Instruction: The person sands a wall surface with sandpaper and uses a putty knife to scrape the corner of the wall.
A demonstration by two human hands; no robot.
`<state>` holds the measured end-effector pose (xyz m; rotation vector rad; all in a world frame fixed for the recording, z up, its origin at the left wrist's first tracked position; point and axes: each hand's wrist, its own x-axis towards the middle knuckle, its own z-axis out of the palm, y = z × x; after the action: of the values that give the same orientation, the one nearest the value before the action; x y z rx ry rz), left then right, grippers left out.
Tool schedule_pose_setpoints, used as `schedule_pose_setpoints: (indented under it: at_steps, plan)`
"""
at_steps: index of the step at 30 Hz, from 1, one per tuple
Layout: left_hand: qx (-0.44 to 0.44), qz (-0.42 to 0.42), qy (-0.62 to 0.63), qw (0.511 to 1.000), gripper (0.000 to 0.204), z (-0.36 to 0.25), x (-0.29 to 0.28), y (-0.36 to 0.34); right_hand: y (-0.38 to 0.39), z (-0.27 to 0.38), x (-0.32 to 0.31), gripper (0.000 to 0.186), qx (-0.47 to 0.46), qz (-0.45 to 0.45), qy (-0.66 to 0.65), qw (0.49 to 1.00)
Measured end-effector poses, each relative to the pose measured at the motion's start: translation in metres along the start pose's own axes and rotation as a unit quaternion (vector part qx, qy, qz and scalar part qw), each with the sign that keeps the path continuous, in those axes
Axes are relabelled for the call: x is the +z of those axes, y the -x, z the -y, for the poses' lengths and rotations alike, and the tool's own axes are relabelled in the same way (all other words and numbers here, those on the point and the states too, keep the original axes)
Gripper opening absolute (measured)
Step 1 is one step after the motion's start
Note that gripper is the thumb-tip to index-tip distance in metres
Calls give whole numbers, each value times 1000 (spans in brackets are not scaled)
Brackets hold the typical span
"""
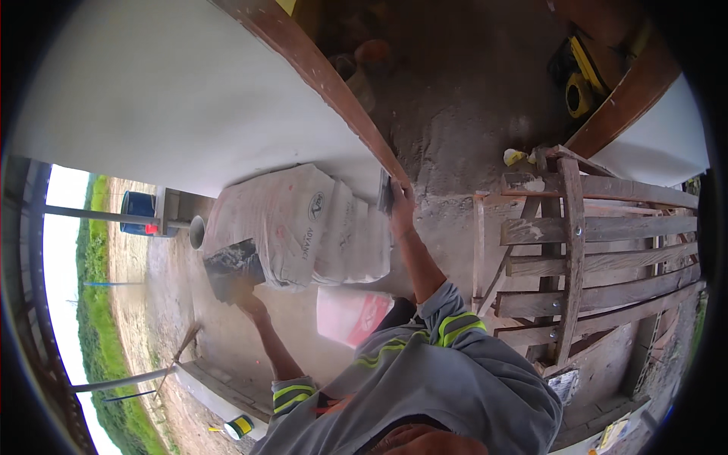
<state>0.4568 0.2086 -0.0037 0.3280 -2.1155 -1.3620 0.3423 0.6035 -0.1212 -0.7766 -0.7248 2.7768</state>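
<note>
While the right hand [400, 203] grips a trowel [385, 191] against the white wall [174, 98], the left hand [254, 307] clasps a mortar-laden hawk [233, 267] above it.

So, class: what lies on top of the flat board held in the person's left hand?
On the board in the left hand sits a dark grey heap of wet mortar. The board's surface beneath the heap is covered, so it cannot be seen.

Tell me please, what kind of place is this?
Probably a building site, during plastering. The right hand presses a trowel near a white wall, the left hand holds a mortar board, and sacks lie beside a wooden scaffold.
</note>
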Motion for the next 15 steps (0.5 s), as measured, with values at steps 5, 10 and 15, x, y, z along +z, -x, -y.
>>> schedule_pose_setpoints:
  at_steps: [5, 10, 15]
  plan:
    - [-34, 41, -62, 997, 53, 12, 60, -38, -49, -12, 47, 21, -159, -45, 32, 986]
    - [-81, 47, -70, 993, 54, 21, 72, -42, -65, -25, 66, 23, -165, -47, 46, 984]
    - [-151, -22, 41, 987, 48, 28, 86, -42, -75, -30, 72, 20, -167, -42, 28, 985]
